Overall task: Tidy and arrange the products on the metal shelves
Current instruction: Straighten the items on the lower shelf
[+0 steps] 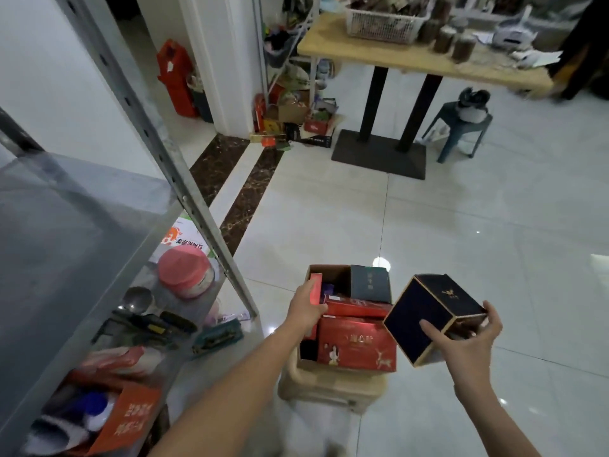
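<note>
Navy box (pixel 425 311), tilted, cradled in right grip (pixel 461 339) beside carton (pixel 329 272), off metal shelves (pixel 82 209); slim red box (pixel 315 286) clasped in left grip (pixel 304 310) inside carton; likely risk: loose corner-hold, slip to floor (pixel 461 209).

Dull grey metal shelf (pixel 82 206), glossy tiled floor (pixel 461 225), cardboard carton (pixel 329 270)

Both forearms extended, bare. My left grip (pixel 304 310) is low and forward, fingers curled on slim red box (pixel 315 286). My right grip (pixel 461 341) is thumb-up, clamping navy box (pixel 428 311).
</note>
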The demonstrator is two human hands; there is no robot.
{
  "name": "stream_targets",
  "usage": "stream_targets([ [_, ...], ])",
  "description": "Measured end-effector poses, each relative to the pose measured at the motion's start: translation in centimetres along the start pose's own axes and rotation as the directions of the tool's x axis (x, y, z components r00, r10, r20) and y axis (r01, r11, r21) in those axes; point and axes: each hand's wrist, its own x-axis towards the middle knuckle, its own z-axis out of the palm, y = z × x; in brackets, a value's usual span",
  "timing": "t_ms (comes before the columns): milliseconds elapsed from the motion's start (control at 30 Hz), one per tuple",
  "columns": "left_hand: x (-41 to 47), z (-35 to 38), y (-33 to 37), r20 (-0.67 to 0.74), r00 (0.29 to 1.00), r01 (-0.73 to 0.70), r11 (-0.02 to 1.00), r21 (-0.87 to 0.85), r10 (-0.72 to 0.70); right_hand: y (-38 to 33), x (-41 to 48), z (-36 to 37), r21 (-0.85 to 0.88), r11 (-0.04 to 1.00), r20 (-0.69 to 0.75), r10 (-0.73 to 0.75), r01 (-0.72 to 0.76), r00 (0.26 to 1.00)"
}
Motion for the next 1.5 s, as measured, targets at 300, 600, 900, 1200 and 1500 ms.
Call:
stream_targets([
  [300,5.9,3.6,-2.7,0.099,0.995,-0.023,0.947,0.319,-0.009,4.8,1.8,1.9,0.09,0.995,-0.111,-0.023,0.033,0.994],
  [600,3.6,1.9,-2.3,-0.1,0.982,-0.138,0.973,0.187,0.159,6.1,1.5,2.7,0.141,0.988,-0.148,-0.042,0.063,0.988],
  [900,1.1,-1.7,-2.4,-0.404,0.915,-0.015,0.998,-0.057,-0.009,7.2,1.8,2.6,0.132,0.99,-0.123,-0.04,0.056,0.992],
  [1200,2.0,2.1,-2.8,-0.424,0.855,0.313,0.949,-0.037,-0.298,8.0,1.5,3.5,0.143,0.989,-0.11,-0.021,0.037,0.994],
  [1500,1.4,2.0,-0.6,-0.349,0.913,0.321,0.901,0.291,-0.212,8.7,0.8,3.9,0.116,0.985,-0.065,-0.122,0.129,0.99],
])
